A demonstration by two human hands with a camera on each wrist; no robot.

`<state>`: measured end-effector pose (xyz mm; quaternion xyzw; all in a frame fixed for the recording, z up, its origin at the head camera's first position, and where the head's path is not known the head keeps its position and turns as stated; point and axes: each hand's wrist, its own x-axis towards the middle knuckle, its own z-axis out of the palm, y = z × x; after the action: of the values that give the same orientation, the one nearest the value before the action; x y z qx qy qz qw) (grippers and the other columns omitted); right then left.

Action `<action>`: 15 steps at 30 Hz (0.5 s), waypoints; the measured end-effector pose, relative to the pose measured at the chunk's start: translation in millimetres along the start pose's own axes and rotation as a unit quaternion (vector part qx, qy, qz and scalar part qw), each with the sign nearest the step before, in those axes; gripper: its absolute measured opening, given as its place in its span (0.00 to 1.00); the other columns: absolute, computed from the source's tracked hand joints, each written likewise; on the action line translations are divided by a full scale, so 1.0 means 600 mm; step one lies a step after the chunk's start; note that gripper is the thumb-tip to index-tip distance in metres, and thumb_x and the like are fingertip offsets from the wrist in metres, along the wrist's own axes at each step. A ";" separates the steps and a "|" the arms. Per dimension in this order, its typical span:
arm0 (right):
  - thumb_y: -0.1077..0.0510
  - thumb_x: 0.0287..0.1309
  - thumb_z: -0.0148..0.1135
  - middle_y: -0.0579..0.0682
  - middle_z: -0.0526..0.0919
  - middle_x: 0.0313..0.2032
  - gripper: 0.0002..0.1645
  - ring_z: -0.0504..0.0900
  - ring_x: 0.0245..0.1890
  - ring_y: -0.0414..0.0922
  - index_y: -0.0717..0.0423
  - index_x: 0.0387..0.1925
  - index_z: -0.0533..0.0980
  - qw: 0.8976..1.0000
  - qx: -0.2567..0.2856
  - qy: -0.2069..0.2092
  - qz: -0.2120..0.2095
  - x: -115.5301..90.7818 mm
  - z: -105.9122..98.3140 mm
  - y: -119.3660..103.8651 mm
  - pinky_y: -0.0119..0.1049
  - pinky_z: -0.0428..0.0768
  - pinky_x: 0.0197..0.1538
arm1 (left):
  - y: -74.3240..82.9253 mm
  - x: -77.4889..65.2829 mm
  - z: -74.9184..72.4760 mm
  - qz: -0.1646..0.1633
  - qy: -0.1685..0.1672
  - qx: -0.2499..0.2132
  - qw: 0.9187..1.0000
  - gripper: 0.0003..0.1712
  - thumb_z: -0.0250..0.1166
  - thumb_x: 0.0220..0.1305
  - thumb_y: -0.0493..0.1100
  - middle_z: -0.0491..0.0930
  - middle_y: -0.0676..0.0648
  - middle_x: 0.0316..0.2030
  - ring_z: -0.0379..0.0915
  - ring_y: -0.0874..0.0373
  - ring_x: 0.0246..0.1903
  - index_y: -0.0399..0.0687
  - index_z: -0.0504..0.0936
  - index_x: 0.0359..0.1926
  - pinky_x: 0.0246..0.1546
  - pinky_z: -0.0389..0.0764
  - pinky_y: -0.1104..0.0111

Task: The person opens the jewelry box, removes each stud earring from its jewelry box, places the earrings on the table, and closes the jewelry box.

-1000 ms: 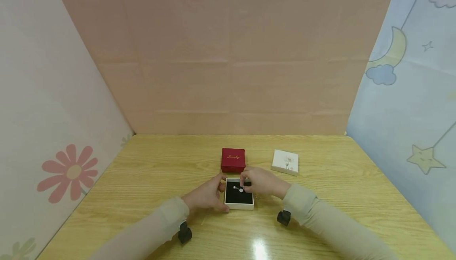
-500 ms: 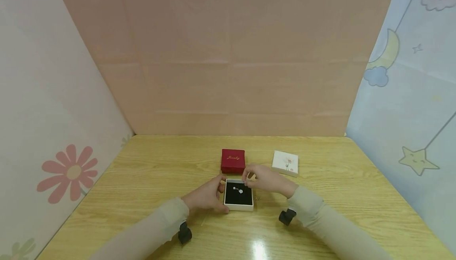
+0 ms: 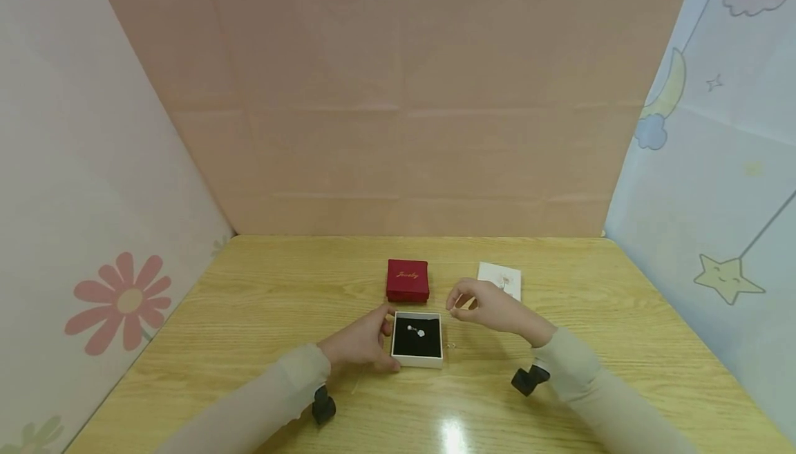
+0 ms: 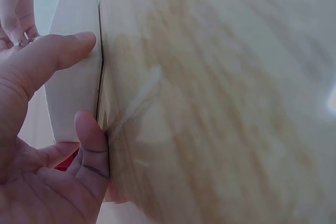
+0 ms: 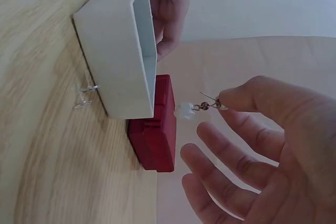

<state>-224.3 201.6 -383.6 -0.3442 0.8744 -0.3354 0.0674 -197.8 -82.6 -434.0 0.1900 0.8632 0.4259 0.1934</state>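
Note:
My left hand (image 3: 361,340) grips the left side of a small white box (image 3: 418,363), thumb at its near corner and fingers toward the far one. The box has a black lining, and on it lies a silvery-white earring (image 3: 420,334). In the right wrist view, thumb and forefinger of my right hand (image 5: 252,145) pinch a drop earring (image 5: 185,110) by its thin hook, a white flower-like bead hanging from it. In the head view that right hand hovers to the right of the box, beyond its far right corner.
A red jewelry box (image 3: 407,281) with gold lettering stands behind the white box. The white lid (image 3: 491,273) with a flower print lies back right, partly behind my right hand. Small clear pieces (image 5: 84,95) lie on the table by the box's right side.
My right hand has moved up from over the box and off to the right, fingers pinched. It now overlaps the white lid in the head view. The left hand stays on the box.

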 end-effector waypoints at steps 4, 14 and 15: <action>0.60 0.62 0.62 0.42 0.80 0.38 0.03 0.81 0.41 0.41 0.53 0.37 0.78 1.000 0.007 -0.023 0.011 -0.007 0.001 0.006 0.32 0.80 0.44 | 0.002 -0.001 -0.001 0.001 0.000 -0.002 1.000 0.49 0.82 0.38 0.39 0.70 0.45 0.39 0.65 0.57 0.28 0.47 0.63 0.60 0.27 0.69 0.69; 0.60 0.60 0.62 0.43 0.83 0.35 0.03 0.83 0.38 0.41 0.55 0.33 0.80 0.998 -0.018 -0.058 0.013 -0.010 0.017 0.021 0.31 0.80 0.41 | 0.004 -0.003 -0.001 0.006 0.002 0.008 1.000 0.49 0.82 0.38 0.39 0.70 0.46 0.40 0.66 0.57 0.29 0.47 0.64 0.61 0.29 0.71 0.69; 0.61 0.60 0.61 0.44 0.83 0.35 0.03 0.83 0.37 0.40 0.57 0.32 0.80 0.998 -0.013 -0.061 0.007 -0.010 0.020 0.023 0.30 0.80 0.41 | 0.004 -0.003 -0.001 0.006 0.002 0.009 1.000 0.49 0.82 0.38 0.39 0.71 0.46 0.40 0.66 0.57 0.29 0.47 0.64 0.61 0.29 0.71 0.69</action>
<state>-223.5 206.3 -401.9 -0.3584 0.8756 -0.3015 0.1186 -196.1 -82.7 -431.5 0.1965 0.8661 0.4196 0.1877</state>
